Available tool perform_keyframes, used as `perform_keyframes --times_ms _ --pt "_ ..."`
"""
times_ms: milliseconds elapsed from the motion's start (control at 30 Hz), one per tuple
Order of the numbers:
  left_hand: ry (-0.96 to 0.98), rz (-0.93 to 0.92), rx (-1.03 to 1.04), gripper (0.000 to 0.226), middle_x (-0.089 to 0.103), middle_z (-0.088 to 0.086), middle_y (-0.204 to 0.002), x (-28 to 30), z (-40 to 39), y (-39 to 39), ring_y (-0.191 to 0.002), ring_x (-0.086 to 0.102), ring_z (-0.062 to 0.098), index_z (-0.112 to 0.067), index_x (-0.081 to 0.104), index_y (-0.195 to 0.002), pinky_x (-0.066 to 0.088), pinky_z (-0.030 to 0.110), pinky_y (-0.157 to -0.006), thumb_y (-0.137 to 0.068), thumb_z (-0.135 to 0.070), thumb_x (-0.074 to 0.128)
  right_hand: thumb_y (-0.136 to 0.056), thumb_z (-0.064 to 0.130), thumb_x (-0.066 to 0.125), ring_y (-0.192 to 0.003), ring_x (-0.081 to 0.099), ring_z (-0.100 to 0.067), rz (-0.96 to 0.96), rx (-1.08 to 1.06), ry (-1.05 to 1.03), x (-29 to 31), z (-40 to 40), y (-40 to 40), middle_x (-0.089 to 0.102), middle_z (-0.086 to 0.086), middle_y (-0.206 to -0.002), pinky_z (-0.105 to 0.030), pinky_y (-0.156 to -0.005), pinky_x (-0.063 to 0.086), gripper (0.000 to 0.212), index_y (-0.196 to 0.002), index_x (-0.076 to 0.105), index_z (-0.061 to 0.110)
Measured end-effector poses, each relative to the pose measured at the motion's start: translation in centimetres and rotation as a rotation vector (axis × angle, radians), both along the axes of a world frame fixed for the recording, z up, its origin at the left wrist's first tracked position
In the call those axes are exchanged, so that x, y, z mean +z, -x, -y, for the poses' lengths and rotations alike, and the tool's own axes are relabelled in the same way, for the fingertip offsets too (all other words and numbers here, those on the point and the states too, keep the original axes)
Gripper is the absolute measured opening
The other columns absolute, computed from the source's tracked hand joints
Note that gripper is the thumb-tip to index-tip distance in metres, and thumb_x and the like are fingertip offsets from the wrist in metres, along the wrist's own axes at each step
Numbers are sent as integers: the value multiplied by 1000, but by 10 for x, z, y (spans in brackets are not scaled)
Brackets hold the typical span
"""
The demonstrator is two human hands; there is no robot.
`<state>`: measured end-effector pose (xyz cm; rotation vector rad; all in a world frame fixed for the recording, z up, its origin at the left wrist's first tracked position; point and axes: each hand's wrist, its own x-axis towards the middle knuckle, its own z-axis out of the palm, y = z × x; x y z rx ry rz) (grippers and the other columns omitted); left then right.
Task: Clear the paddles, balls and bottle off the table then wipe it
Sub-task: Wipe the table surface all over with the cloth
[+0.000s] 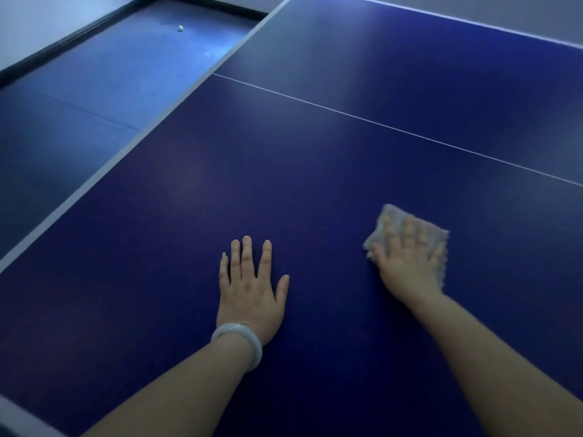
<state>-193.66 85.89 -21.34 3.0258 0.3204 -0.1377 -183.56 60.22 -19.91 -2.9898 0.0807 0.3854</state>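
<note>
right hand (408,263) flat, pressing cloth (410,225) on desk (315,171) | left hand (252,288) flat, bracing, empty | risk: cloth bunches under fingers, leaving unwiped streaks

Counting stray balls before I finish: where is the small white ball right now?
In the head view, the small white ball lies on the blue floor at upper left, beyond the dark blue table's left edge.

Deep blue table (284,184) – white lines and edges.
Pale grey-white cloth (410,228) with a bumpy weave; milky white bangle (243,339); white ball (180,28) on lighter blue floor (94,89) – black skirting.
</note>
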Motion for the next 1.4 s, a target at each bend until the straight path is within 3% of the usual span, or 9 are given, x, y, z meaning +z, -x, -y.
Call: perform_keyframes --times_ms 133,400,567,800,900,1100,1200,1300,1400 --pt "-13 7 -5 73 -9 12 -163 -1 0 1 -149 -15 29 -25 -8 -155 -8 47 -121 -92 -61 -2 -99 58 8 -148 -20 -32 -53 -318 11 8 20 9 -22 -9 -161 -63 -115 -9 64 -153 -15 34" --pt "60 -29 -31 72 -11 10 -163 7 -6 1 -149 -17 27 -25 -4 -155 -9 46 -121 -95 -61 11 -96 61 8 -141 -38 -20 -10 5 -23 -6 -39 112 -40 3 -153 -52 -113 -25 66 -145 -31 41" --pt "388 -33 -80 67 -12 -1 -163 19 -35 27 -148 -19 14 -26 6 -156 -13 32 -120 -100 -48 36 -98 60 14 -142 -36 -21 -59 20 -51 -3 -39 107 -36 2 -156 -51 -112 -26 67 -148 -26 41" --pt "70 -65 -83 75 -20 4 -161 10 -50 146 -147 -24 20 -26 -16 -152 -13 43 -120 -87 -64 -18 -99 58 14 -144 -32 -24 -89 -8 -51 7 -49 111 -32 -3 -158 -56 -115 -20 67 -149 -25 37" --pt "16 -35 -63 73 4 10 -162 11 -39 154 -151 1 27 -18 8 -155 2 49 -121 -94 -56 -11 -98 58 13 -143 -34 -24 -60 87 -93 10 -71 143 -33 -3 -157 -55 -114 -23 67 -148 -27 37" --pt "-17 -8 -55 69 -14 6 -162 3 -39 154 -148 -18 21 -23 -12 -153 -8 45 -121 -92 -55 -7 -97 55 29 -152 -7 -22 116 548 -61 -2 -29 259 1 -1 -165 -51 -117 -2 68 -156 2 36" --pt "-29 -10 -40 66 -16 5 -162 4 -36 153 -148 -18 21 -24 -16 -151 -8 46 -121 -94 -55 -6 -99 54 19 -150 -9 -22 174 278 84 4 33 253 10 -5 -164 -47 -119 -14 63 -156 -3 34" --pt "-31 -4 -31 66 -10 5 -163 5 -36 153 -150 -15 21 -25 -14 -152 -7 45 -122 -95 -54 3 -88 60 -14 -148 -21 -25 15 -232 47 6 38 241 -21 -4 -162 -56 -118 -9 68 -150 -25 35" --pt "-10 -2 -41 67 -9 5 -164 5 -37 154 -150 -14 20 -24 -8 -155 -7 44 -122 -96 -53 6 -95 56 -1 -150 -13 -32 20 -210 29 5 -16 258 -17 -11 -162 -60 -117 -10 67 -150 -28 28"
